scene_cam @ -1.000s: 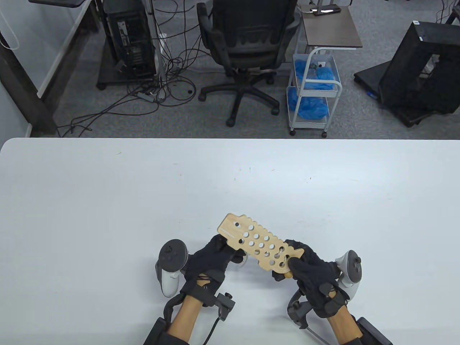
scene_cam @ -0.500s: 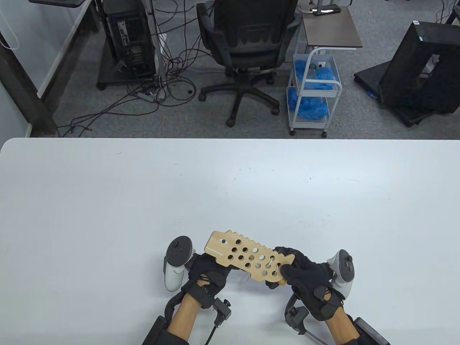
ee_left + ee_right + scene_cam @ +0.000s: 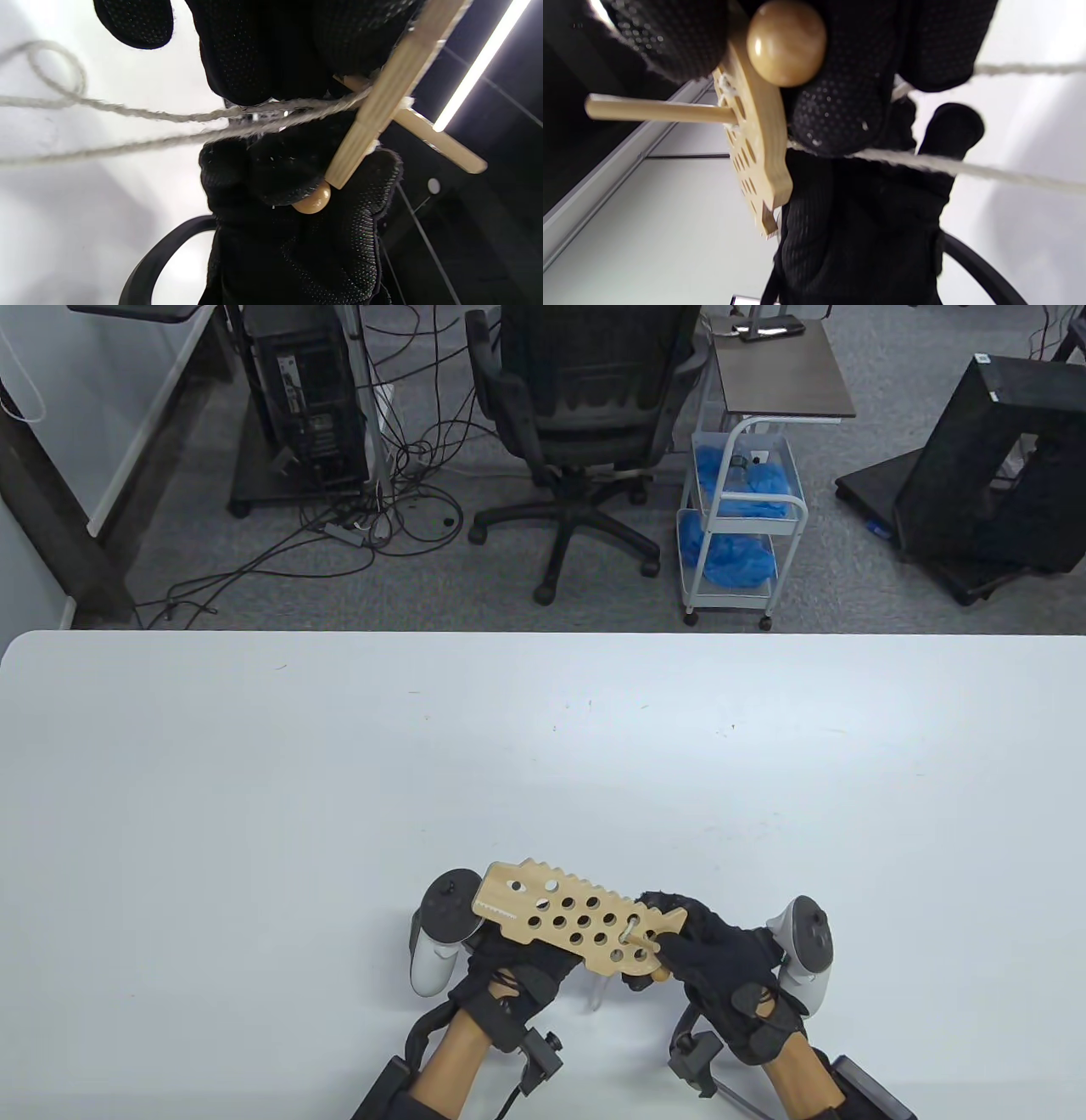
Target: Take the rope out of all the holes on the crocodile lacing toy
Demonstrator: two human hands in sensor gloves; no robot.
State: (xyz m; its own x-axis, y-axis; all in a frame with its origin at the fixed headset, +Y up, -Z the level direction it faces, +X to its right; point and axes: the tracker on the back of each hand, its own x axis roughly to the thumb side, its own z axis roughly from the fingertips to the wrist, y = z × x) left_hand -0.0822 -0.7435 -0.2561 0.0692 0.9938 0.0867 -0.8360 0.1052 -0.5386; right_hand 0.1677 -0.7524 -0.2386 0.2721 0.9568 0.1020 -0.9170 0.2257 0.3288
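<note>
The wooden crocodile lacing board [image 3: 577, 920] is held above the table near the front edge. My right hand [image 3: 708, 954] grips its right end, thumb on top; a wooden bead [image 3: 786, 42] sits against its fingers. A wooden needle stick [image 3: 632, 931] pokes through a hole near that end and also shows in the right wrist view [image 3: 657, 112]. My left hand [image 3: 513, 976] is under the board. Its fingers [image 3: 263, 55] curl onto two taut strands of the beige rope [image 3: 169, 114], which run from the board's underside [image 3: 394, 84]. A bit of rope hangs below the board [image 3: 598, 988].
The white table [image 3: 339, 780] stretches out behind and to both sides of the hands. An office chair [image 3: 585, 415] and a small cart [image 3: 738, 526] stand on the floor beyond the far edge.
The board and both hands have moved left and closer to the front edge. My left hand has slid right, further under the board. The needle stick now shows through a hole.
</note>
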